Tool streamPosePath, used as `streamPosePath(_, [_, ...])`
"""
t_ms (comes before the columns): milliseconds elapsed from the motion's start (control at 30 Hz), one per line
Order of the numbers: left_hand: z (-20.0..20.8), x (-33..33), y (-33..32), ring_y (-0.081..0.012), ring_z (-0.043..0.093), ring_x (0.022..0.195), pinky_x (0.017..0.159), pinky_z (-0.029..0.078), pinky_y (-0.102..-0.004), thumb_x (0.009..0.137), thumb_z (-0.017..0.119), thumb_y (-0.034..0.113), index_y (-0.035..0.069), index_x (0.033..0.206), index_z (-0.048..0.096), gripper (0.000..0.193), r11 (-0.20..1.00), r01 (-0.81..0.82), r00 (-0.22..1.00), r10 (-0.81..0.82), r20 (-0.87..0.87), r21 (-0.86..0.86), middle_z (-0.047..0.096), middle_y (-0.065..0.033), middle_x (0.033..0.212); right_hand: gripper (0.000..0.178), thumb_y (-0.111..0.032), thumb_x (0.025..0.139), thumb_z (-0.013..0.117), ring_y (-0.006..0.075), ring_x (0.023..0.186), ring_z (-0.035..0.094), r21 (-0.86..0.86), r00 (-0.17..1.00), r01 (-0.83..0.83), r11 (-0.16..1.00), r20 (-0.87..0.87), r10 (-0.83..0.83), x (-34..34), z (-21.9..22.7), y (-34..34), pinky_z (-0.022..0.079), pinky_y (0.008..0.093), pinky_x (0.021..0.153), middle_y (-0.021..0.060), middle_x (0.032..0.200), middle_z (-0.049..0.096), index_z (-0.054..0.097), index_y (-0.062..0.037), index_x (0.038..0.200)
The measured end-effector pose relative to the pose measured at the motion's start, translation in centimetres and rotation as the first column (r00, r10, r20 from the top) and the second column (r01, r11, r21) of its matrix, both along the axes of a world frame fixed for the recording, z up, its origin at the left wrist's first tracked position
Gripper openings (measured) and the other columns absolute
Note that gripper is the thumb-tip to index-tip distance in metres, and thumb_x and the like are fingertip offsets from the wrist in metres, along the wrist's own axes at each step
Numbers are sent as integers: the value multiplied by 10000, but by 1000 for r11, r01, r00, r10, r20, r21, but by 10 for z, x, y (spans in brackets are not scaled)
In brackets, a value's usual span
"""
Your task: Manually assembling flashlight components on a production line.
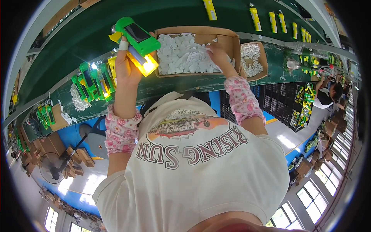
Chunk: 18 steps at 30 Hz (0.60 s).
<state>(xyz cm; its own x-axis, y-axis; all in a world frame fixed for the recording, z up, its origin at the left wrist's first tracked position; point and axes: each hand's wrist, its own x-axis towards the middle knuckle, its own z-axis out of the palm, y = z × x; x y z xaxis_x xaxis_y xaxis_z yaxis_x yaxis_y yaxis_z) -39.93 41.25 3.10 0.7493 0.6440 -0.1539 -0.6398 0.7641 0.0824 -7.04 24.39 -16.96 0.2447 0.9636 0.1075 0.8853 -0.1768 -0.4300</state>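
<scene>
Left hand point(129, 69): curled partway round a green lamp point(138, 35) with a dark panel plus a yellow lit lamp point(145, 66) just under it; can't tell if the two are joined. The lamps hide most of the fingertips, so exact contact is unclear. Both are up at the left end of the big cardboard box point(228, 40), yellow one overlapping its left edge in view.

Right hand point(219, 56): bent down at the right part of the white pieces point(177, 54) in that box, fingertips among them. Can't tell how far apart the fingers are or if they have a piece.

Around: smaller carton point(264, 58) with small white parts point(251, 58) just right of the big box, crowding that side. Cluster of green and yellow lamps point(92, 81) just left of the left wrist, with a white heap point(79, 100) beside it. Yellow lamps point(255, 19) spaced along the green surface behind the boxes. Black crates point(280, 98) stand below the bench edge on the right, co-worker point(326, 94) well beyond them
</scene>
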Motion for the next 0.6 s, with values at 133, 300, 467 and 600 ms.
streamPosePath(133, [-4,6,-3,-320,509,1244,928,492,-502,967,552,293,105,1273,541,359,998,-7,990,16,-142,62,603,-138,1237,231,-151,800,696,350,983,594,-194,991,113,975,92,-97,-13,-12,22,493,433,866,163,1022,637,672,-73,1015])
streamPosePath(300, [-17,4,-10,-340,567,1171,966,474,-516,985,478,398,82,1335,474,471,998,-4,988,14,-152,66,570,-170,1284,111,-66,873,649,197,860,659,-236,728,124,964,-638,-250,-16,41,30,538,311,728,99,979,656,645,-46,982])
streamPosePath(467, [-21,27,-20,-343,502,1237,1057,371,-537,1008,316,476,102,1429,361,565,992,75,986,-58,-157,100,489,-147,1378,104,-2,901,593,138,867,619,310,588,-157,938,-733,340,-63,239,61,509,272,712,77,961,600,612,-12,1002])
streamPosePath(600, [12,42,-36,-237,494,1227,1037,398,-484,991,417,478,163,1407,367,525,940,215,976,-198,-89,266,482,-68,1337,122,-60,896,609,213,885,598,236,774,-557,796,-201,600,-113,330,76,478,312,706,80,943,545,634,-77,1014])
